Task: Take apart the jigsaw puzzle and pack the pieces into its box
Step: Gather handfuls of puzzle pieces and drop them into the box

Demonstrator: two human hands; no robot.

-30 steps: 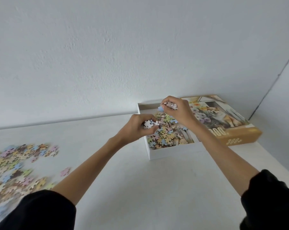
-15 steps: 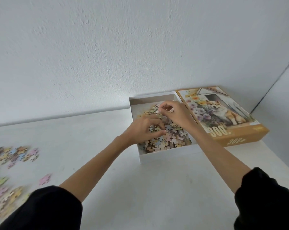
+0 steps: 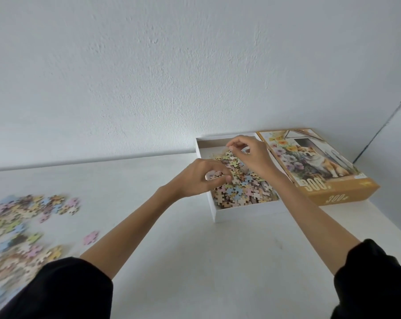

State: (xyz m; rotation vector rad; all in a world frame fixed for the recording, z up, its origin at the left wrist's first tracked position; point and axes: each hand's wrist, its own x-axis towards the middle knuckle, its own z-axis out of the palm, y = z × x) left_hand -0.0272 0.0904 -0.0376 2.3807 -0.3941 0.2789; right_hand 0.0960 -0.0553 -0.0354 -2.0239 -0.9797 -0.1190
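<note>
A small clump of pieces (image 3: 214, 175) is held in the left grip (image 3: 194, 181), with the fingers curled round it, just over the near left side of the box (image 3: 241, 214). The right grip (image 3: 250, 155) is held over the far part of the box with its fingertips pinched together, but it cannot be told if a piece is caught between them. The box is set on the table (image 3: 194, 261) right beside its lid (image 3: 321, 171), and a heap of pieces (image 3: 243, 189) is already piled inside. If the clump is let go so close to the side, some bits may be dropped outside the box. If it is not pulled apart first, bits may be packed while stuck together. The heap is piled high by the near wall, so bits could be knocked out by an arm. Many loose pieces (image 3: 22, 217) are left far off at the left of the table, and one pink piece (image 3: 91, 237) lies alone and could be missed.
</note>
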